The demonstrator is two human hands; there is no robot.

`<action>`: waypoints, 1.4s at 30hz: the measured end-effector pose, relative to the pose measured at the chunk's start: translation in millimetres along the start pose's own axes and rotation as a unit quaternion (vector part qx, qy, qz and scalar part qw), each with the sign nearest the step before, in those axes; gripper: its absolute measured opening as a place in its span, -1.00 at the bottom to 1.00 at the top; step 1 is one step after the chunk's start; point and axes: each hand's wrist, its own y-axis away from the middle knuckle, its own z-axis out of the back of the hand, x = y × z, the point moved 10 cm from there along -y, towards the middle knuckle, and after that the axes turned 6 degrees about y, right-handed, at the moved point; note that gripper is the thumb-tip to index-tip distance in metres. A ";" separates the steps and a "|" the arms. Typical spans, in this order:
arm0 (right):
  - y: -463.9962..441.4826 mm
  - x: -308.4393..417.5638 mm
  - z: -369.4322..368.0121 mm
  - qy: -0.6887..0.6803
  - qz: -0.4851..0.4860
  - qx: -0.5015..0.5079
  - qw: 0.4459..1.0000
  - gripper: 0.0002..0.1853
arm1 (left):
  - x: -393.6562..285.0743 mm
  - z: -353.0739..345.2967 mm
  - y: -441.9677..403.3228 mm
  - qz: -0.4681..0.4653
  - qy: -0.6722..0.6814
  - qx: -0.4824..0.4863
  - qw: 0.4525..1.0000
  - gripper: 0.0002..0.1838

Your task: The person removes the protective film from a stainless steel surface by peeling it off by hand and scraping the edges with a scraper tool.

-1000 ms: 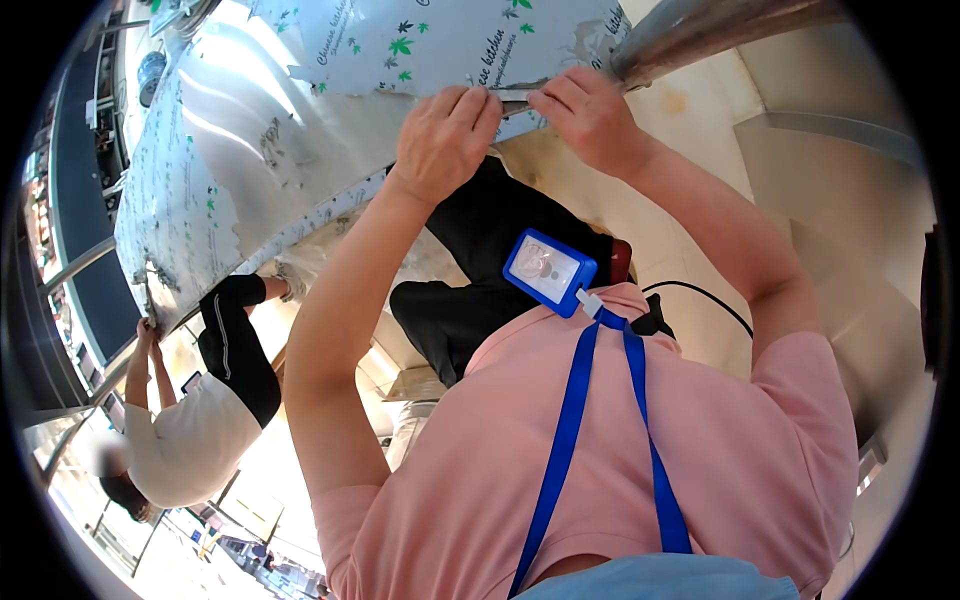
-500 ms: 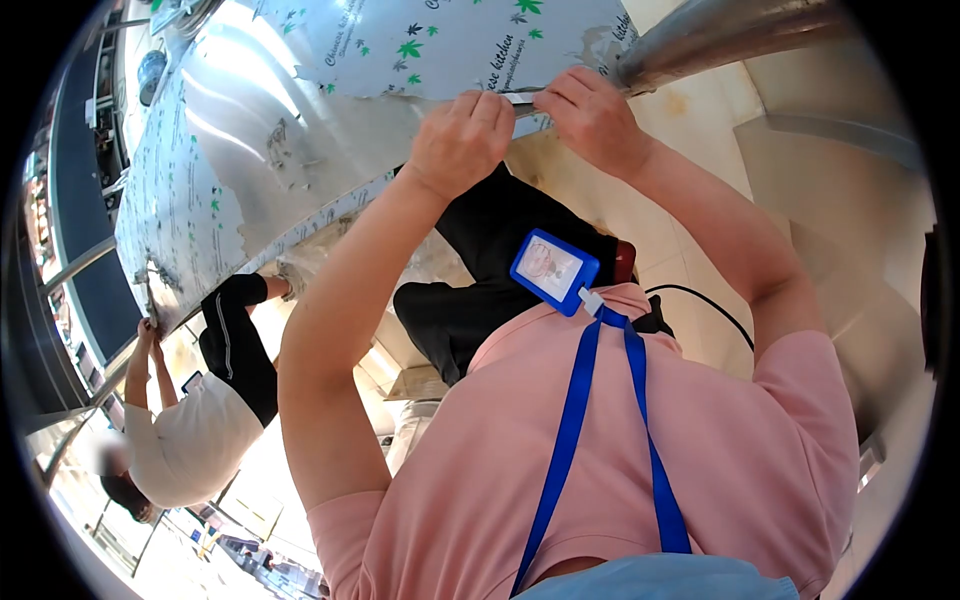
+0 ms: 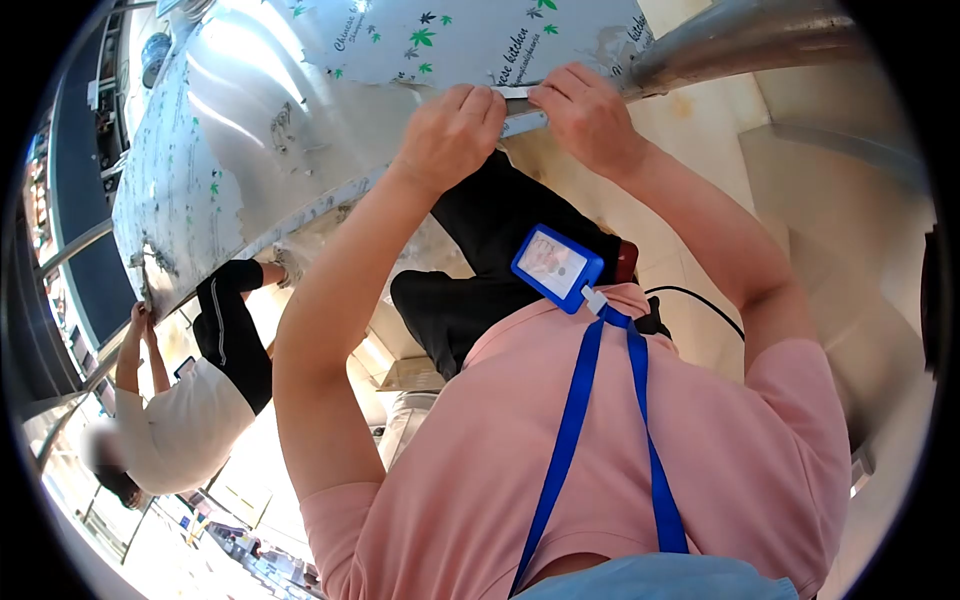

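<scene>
My left hand (image 3: 455, 130) and my right hand (image 3: 590, 115) are side by side at the near edge of a metal tabletop (image 3: 340, 140). The fingers of each are closed in a pinch. Between them runs a short, thin pale strip (image 3: 515, 92), its ends going in under my fingertips. Printed protective film (image 3: 470, 45) with green leaves and lettering covers part of the metal. A torn film border shows bare metal just left of my left hand.
A thick metal tube (image 3: 740, 45) slants away at the upper right. At the left, a co-worker in a white top (image 3: 190, 425) has both hands at the same tabletop's edge. A blue-framed badge (image 3: 556, 267) hangs at my waist. A black cable (image 3: 705, 300) curves at the right.
The tabletop and its printed film have shifted slightly right in view. My left hand went a little right, then back left. Both hands stay pinched at the edge.
</scene>
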 end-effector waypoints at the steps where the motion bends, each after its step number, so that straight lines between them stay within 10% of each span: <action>1: -0.5 -0.1 -0.5 0.001 0.000 0.003 1.000 -0.85 | -0.2 -1.3 0.1 -0.001 0.001 0.000 1.000 -0.87; 42: -16.9 19.5 -24.7 0.024 0.006 0.018 1.000 -0.89 | 22.8 0.8 23.1 0.050 0.031 0.050 0.997 -0.81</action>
